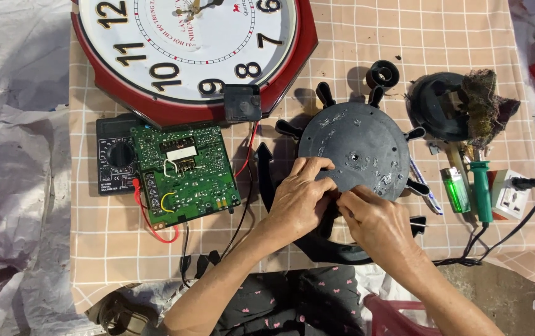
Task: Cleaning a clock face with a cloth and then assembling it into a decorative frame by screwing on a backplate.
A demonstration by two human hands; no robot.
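grey round plate (361,146), both hands (336,208) gripping

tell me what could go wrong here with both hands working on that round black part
1. The left hand and right hand press at the near edge of the round black disc, which stands tilted on its frame; it could slip or tip.
2. The green circuit board lies close by with red and black wires trailing toward the forearm; a snag might drag it.
3. The soldering iron is plugged into the white socket adapter beside a green lighter; heat there looks risky.
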